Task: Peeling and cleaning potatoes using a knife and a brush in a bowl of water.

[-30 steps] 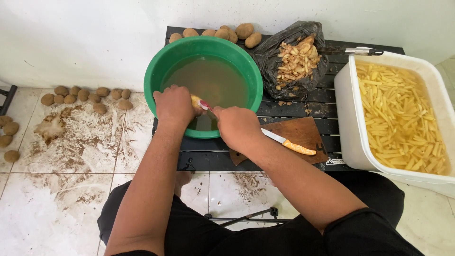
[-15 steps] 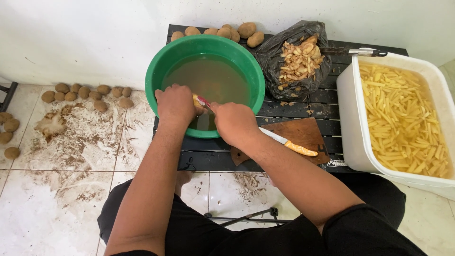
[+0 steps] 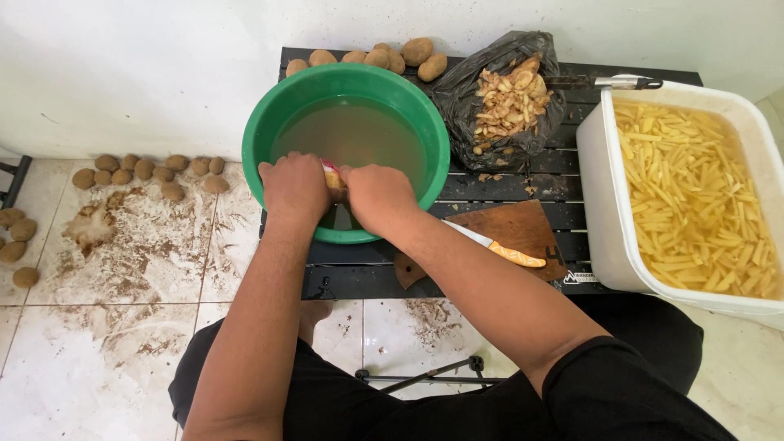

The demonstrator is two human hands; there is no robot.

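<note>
A white wall and a dirty, soil-smeared tiled floor (image 3: pixel 122 269) frame a low black slatted table (image 3: pixel 506 175) in the upper middle of the frame. On it, at centre, stands a green basin (image 3: pixel 269 122) filled with cloudy water. Both hands meet over the basin's near rim: the left hand (image 3: pixel 296 188) and the right hand (image 3: pixel 380 198) are each closed around a partly peeled potato (image 3: pixel 334 180), of which only a pale and reddish sliver shows between the knuckles; whether a tool is tucked in the grip cannot be told. Judging by this, the potato is being rinsed or rubbed clean over the water, and it would go best kept low above the basin so drips fall back in, turned steadily between the fingers so every side is reached, with a firm hold since a wet potato slips easily. Just right of the hands, on a brown cutting board (image 3: pixel 523 233), lies a knife with a yellow handle (image 3: pixel 500 247), untouched. In the upper centre a row of unpeeled potatoes (image 3: pixel 400 55) sits along the table's far edge, beside a black bag of peelings (image 3: pixel 506 102). At the right edge a white tub (image 3: pixel 600 204) holds cut potato sticks (image 3: pixel 694 196) in water. More potatoes on the floor (image 3: pixel 151 173) line the wall at the left.
</note>
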